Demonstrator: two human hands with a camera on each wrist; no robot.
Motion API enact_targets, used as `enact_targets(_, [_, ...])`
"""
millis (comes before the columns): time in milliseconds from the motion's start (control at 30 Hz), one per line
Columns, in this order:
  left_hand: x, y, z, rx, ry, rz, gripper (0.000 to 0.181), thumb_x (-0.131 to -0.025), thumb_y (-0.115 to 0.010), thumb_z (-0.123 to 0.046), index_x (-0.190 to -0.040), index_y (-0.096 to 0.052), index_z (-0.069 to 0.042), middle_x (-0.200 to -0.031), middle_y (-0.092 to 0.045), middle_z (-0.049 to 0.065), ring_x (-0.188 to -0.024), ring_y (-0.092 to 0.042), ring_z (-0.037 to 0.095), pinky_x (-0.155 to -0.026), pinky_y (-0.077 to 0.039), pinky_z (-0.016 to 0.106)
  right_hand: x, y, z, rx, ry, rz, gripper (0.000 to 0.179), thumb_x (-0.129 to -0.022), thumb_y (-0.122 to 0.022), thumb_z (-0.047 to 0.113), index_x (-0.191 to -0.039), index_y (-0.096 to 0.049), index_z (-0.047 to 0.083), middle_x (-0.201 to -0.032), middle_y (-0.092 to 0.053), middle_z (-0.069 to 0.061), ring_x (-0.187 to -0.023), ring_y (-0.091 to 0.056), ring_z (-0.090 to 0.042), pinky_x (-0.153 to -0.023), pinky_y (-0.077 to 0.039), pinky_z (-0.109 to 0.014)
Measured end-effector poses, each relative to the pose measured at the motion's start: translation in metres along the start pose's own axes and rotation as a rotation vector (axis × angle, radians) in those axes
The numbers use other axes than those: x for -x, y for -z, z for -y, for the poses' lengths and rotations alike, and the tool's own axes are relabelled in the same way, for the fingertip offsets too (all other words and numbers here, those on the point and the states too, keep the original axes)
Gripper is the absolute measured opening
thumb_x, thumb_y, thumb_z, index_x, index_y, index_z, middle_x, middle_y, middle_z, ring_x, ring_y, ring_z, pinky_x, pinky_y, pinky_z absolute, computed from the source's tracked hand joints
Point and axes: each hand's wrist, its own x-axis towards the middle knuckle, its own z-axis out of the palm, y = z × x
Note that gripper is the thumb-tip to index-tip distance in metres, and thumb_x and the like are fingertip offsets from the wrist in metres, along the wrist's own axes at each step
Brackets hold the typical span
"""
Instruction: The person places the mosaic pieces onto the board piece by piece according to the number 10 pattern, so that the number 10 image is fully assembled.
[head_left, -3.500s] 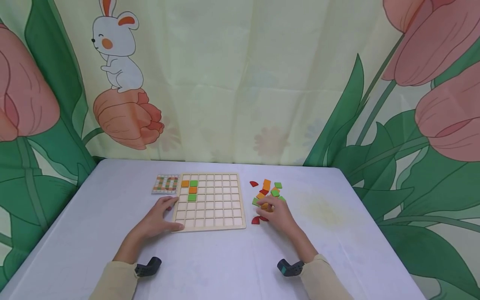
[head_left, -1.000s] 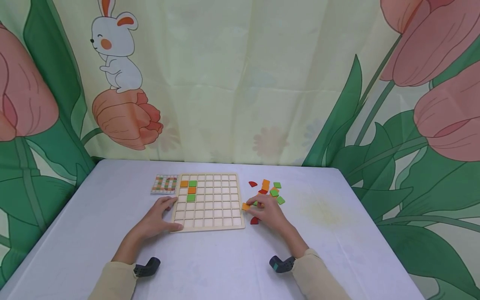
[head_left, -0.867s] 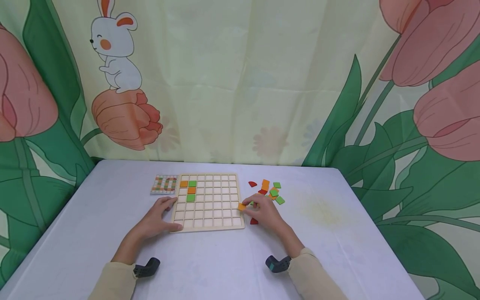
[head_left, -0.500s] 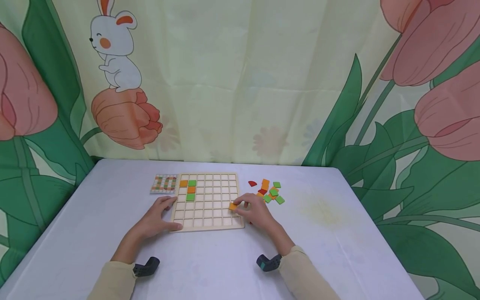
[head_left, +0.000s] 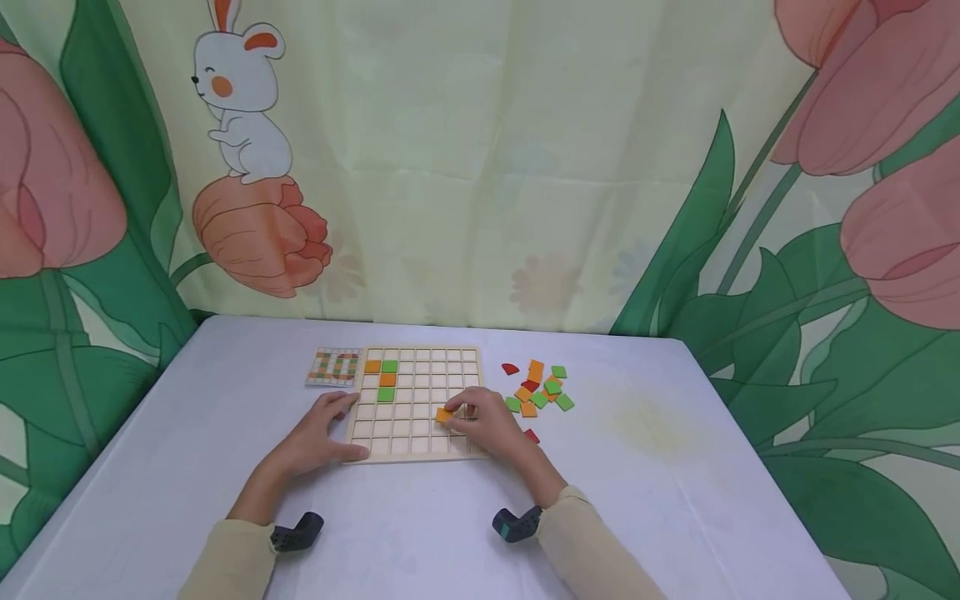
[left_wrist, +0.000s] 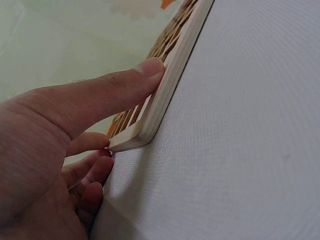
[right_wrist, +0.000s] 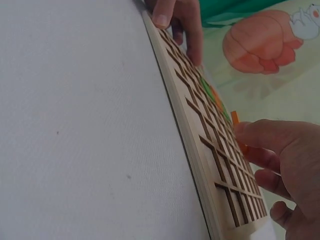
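A pale wooden grid board (head_left: 416, 457) lies on the white table, with orange and green square tiles set in its upper left cells. My left hand (head_left: 315, 435) rests at the board's left side; in the left wrist view its thumb (left_wrist: 120, 92) lies straight on the frame near the corner and the index fingertip touches the side edge. Between thumb and fingertips, my right hand (head_left: 487, 423) pinches an orange square tile (head_left: 443, 415) close over the right-hand part of the grid. The right wrist view shows that tile (right_wrist: 235, 118) tilted on edge.
Right of the board lies a loose pile of orange tiles (head_left: 535, 369), green tiles (head_left: 565, 402) and red curved pieces (head_left: 510, 368). One red piece (head_left: 532, 436) lies nearer, beside my right wrist. A pattern card (head_left: 333, 367) lies against the board's upper left side. A printed curtain (head_left: 450, 167) hangs behind.
My right hand has left the loose pile and moved left over the board, carrying the orange tile. The left hand stays in place at the board's edge.
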Motion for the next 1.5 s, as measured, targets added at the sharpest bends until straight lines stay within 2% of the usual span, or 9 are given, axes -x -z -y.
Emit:
enact_targets(233, [-0.001, 0.001, -0.002, 0.004, -0.004, 0.008, 0.106, -0.066, -0.086, -0.047, -0.151, -0.033, -0.011, -0.15, -0.027, 0.018, -0.126, -0.041, 0.034, -0.104, -0.033, 0.058, -0.006, -0.011, 0.01, -0.037, 0.031, 0.008, 0.019, -0.084, -0.076, 0.026, -0.102, -0.075, 0.02, -0.094, -0.069, 0.009, -0.077, -0.052, -0.011, -0.063, -0.044, -0.02])
enact_targets(533, [-0.001, 0.003, -0.002, -0.002, -0.014, 0.003, 0.105, -0.067, -0.085, -0.047, -0.15, -0.033, -0.011, -0.15, -0.027, 0.018, -0.127, -0.041, 0.034, -0.104, -0.033, 0.058, -0.018, -0.024, 0.021, -0.074, 0.047, 0.005, 0.019, -0.083, -0.077, 0.027, -0.101, -0.076, 0.019, -0.093, -0.068, 0.008, -0.077, -0.05, -0.01, -0.065, -0.042, -0.02])
enact_targets(800, [0.0, 0.005, -0.004, -0.004, -0.013, -0.005, 0.104, -0.067, -0.086, -0.045, -0.15, -0.034, -0.01, -0.149, -0.028, 0.018, -0.125, -0.041, 0.034, -0.103, -0.033, 0.059, -0.024, -0.03, 0.029, -0.093, 0.097, 0.006, 0.017, -0.085, -0.075, 0.022, -0.101, -0.075, 0.017, -0.093, -0.068, 0.004, -0.078, -0.05, -0.009, -0.067, -0.042, -0.019])
enact_targets(1000, [-0.001, 0.005, -0.002, -0.001, -0.009, 0.001, 0.104, -0.067, -0.085, -0.047, -0.15, -0.033, -0.011, -0.15, -0.028, 0.017, -0.126, -0.041, 0.033, -0.103, -0.034, 0.058, -0.029, -0.037, 0.032, -0.091, 0.101, -0.007, 0.017, -0.085, -0.075, 0.02, -0.101, -0.075, 0.016, -0.092, -0.068, 0.003, -0.075, -0.05, -0.009, -0.064, -0.04, -0.018])
enact_targets(1500, [0.002, 0.002, 0.0, 0.015, 0.006, 0.006, 0.105, -0.067, -0.085, -0.048, -0.151, -0.032, -0.012, -0.149, -0.029, 0.016, -0.125, -0.041, 0.033, -0.102, -0.034, 0.059, -0.037, -0.056, 0.043, 0.0, 0.087, 0.003, 0.012, -0.084, -0.076, 0.022, -0.094, -0.076, 0.016, -0.097, -0.071, 0.007, -0.086, -0.051, -0.007, -0.075, -0.042, -0.021])
